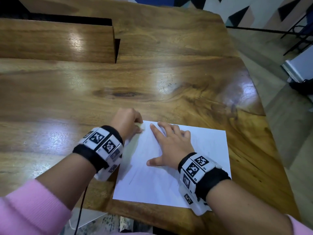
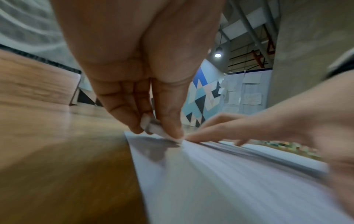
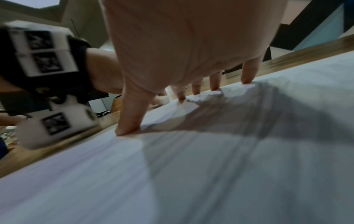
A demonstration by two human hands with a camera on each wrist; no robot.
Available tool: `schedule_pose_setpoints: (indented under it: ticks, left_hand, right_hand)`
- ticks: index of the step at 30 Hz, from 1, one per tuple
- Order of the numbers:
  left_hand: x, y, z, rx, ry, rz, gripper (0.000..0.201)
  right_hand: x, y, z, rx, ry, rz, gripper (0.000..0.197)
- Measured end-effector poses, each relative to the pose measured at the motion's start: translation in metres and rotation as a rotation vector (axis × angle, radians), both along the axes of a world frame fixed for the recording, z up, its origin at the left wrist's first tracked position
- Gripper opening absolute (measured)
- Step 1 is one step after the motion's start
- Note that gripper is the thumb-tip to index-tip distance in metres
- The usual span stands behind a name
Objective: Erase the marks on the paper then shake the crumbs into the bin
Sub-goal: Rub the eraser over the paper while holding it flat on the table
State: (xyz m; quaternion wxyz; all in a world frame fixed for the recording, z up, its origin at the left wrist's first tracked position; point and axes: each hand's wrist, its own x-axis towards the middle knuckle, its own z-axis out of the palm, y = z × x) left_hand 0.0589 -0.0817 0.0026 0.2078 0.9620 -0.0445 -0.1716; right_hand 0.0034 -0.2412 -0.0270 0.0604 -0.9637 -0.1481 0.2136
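While the right hand [image 1: 171, 145] lay flat on the paper [image 1: 199, 175] with its fingers spread and straight, holding nothing and only pressing the sheet down, the left hand [image 1: 127, 122] pinched a small white eraser [image 1: 142, 126] between thumb and fingers. The eraser touched the paper at its far left corner, just beside the right index fingertip. The left wrist view showed the same: the grip of the left hand was clamped on the eraser [image 2: 153, 128], whose lower end met the sheet.

The paper rested on the wooden table [image 1: 152, 82], near the front edge and toward the right side. Faint grey pencil marks [image 1: 135, 173] were visible on its left half; in the wrist views they looked like long blurred streaks. So the step in hand was, I think, the erasing, and it was not finished. No bin appeared in any view, and I could not make out crumbs.

The left wrist was bent down, with the fingers pointing at the table. The right palm was raised a little over its fingertips and thumb.

The next move probably called for rubbing over the remaining marks with the right hand kept firm, so that the thin sheet did not wrinkle or slide.
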Motion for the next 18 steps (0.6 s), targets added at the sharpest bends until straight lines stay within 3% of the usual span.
schedule_pose_setpoints:
  ticks: [7, 12, 18]
  left_hand:
    - [-0.014, 0.005, -0.002, 0.047, 0.102, -0.075, 0.028]
    - [0.003, 0.002, -0.001, -0.053, -0.022, 0.04, 0.029]
    - [-0.011, 0.011, 0.003, 0.046, 0.11, -0.15, 0.024]
  right_hand:
    - [0.0, -0.001, -0.001, 0.001, -0.002, 0.0, 0.11]
    - [0.0, -0.001, -0.001, 0.006, -0.005, 0.002, 0.111]
    - [0.0, -0.001, 0.0, 0.023, 0.005, -0.01, 0.111]
